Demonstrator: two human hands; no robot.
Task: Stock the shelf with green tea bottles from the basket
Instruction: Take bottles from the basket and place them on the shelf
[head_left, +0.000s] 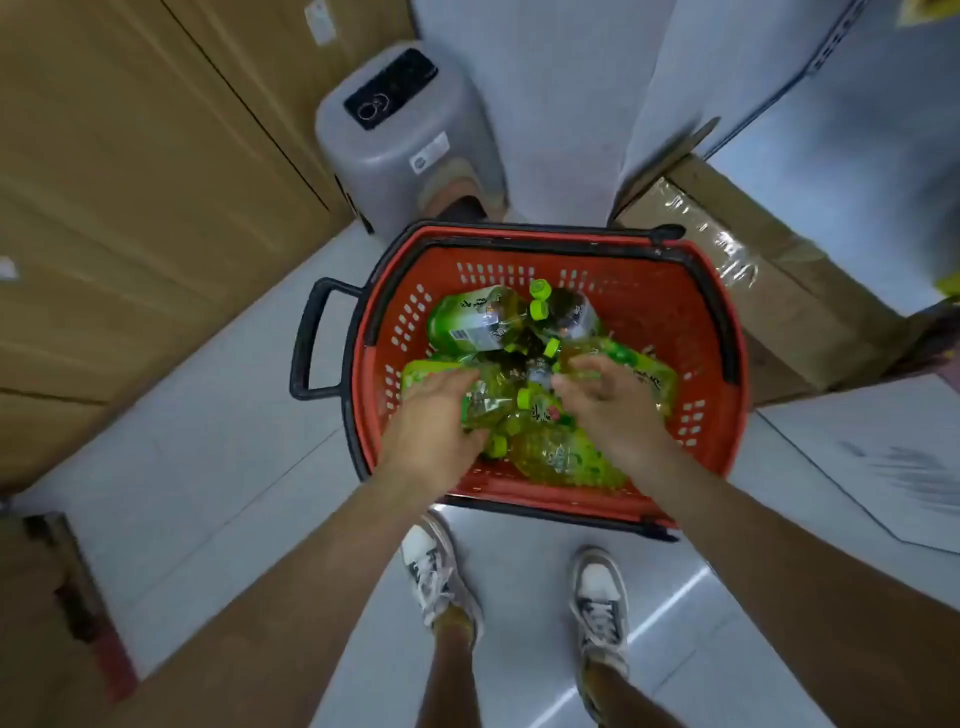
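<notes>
Stocking looks far from done: the basket (649, 291) holds many green tea bottles (472, 317), my left hand (434, 421) and right hand (610, 405) each curled round one.

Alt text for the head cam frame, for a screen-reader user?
Looking down, the left hand and right hand each curl round one of the green tea bottles lying jumbled in a red basket on a pale floor. The person's sneakers show below; a grey stool stands beyond the basket.

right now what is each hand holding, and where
The left hand grips a green tea bottle round its body; the right hand grips a second bottle likewise.
</notes>
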